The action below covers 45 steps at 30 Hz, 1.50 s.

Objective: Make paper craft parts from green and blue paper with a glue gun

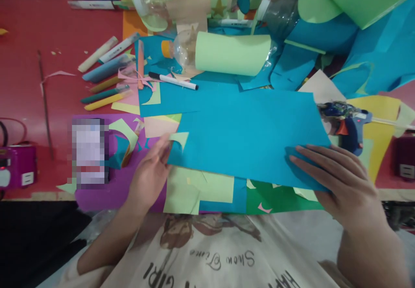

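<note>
The person's two hands were well apart, one at either end of a wide, flat sheet of bright blue paper [243,132], which lay in front of the body, over other coloured papers. The left hand [149,177] stood at the sheet's left edge, its fingers close together and loosely bent; whether they pinched the edge or only touched it, I could not tell. A small, curved scrap of pale green paper [182,138] lay at those fingertips, over the blue. The right hand [352,186] was opened out, palm down, its long fingers slightly parted across the sheet's right end; the thumb was mostly hidden below the lower edge.

Just beyond the right hand lay a blue glue gun with an orange-red trigger [355,128]. A clear plastic bottle wrapped in light green paper [233,53] lay on its side past the sheet's far edge, near a slim white marker with a black cap [175,81]. Light green paper [214,186] showed under the near edge, and purple paper [119,198] spread beneath the left hand.
</note>
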### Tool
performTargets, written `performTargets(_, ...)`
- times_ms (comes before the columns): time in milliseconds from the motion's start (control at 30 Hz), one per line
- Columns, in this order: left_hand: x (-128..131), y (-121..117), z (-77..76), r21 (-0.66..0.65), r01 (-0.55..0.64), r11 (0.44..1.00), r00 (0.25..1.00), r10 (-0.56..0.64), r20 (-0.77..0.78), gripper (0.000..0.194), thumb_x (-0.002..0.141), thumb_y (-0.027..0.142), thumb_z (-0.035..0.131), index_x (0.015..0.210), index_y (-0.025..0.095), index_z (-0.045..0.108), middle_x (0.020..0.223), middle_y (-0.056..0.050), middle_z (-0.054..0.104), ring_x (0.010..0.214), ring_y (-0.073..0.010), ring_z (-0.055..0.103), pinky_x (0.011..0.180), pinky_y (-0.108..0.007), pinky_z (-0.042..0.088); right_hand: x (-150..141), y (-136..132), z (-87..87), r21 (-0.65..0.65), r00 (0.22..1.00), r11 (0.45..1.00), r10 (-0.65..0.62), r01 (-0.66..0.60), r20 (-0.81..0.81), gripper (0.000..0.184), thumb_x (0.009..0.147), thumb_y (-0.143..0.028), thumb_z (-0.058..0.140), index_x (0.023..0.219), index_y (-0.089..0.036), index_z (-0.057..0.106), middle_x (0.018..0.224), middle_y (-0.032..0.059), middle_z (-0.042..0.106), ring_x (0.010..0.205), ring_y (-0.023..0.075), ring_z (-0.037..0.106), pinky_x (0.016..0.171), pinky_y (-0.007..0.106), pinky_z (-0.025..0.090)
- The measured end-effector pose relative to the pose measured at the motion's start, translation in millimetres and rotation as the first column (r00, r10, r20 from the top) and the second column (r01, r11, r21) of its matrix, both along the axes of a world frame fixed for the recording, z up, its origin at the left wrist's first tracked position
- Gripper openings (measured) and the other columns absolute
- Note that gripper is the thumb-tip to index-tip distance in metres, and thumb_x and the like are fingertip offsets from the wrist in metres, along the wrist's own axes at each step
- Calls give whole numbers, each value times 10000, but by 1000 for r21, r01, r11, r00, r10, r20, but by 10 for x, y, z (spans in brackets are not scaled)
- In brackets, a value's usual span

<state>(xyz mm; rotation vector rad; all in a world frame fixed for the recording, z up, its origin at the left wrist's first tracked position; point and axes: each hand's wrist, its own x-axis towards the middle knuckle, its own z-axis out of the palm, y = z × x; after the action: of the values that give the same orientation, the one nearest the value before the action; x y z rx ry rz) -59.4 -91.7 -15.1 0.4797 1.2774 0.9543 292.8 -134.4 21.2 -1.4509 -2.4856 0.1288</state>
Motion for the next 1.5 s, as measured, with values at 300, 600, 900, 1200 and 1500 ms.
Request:
performTargets(300, -219, 100, 39, 273, 149, 951, 881, -2, -474, 479, 854, 380, 603, 1323, 307, 535, 1398, -16, 561, 1330, -219, 488, 1132, -355, 371, 388, -459, 104, -34, 974, 991, -123, 132, 192, 706, 803, -422, 463, 1457, -536, 222, 902, 30, 770, 767, 321, 724, 594, 486, 594)
performTargets(600, 126, 158, -6, 166, 741, 651, 426, -266, -865, 311, 845, 365, 582, 1130, 260, 648, 1183, -71, 669, 1158, -288, 588, 1008, -431, 453, -162, -210, 111, -253, 999, 967, 1, 12, 53, 567, 907, -433, 472, 1460, -375, 364, 1085, 65, 742, 928, 293, 725, 687, 444, 640)
performTargets(900, 397, 319, -166, 38, 902, 430, 124, -174, -977, 327, 784, 279, 684, 1057, 159, 547, 1150, -162, 532, 1129, -334, 524, 932, -481, 459, -589, 241, -452, -197, 1000, 980, 26, -23, 11, 561, 939, -353, 490, 1463, -195, 362, 1499, 169, 419, 1422, 341, 330, 1070, 571, 422)
performTargets(1200, 384, 368, -123, 148, 857, 493, 325, -295, -899, 99, 825, 231, 619, 762, 212, 545, 1069, -70, 617, 1045, -254, 551, 932, -409, 423, -594, 143, -531, -224, 998, 974, -18, 31, 58, 690, 948, -365, 467, 1543, -248, 138, 1537, 172, 351, 1438, 330, 296, 1107, 600, 356)
performTargets(1500, -314, 609, 266, 195, 406, 893, 550, -68, -832, 242, 795, 480, 653, 898, 263, 625, 847, 37, 679, 899, -219, 646, 776, -316, 486, -877, 26, -522, -260, 996, 965, 59, -39, 70, 533, 954, -414, 433, 1444, -206, 415, 1507, 147, 411, 1413, 313, 356, 1063, 535, 437)
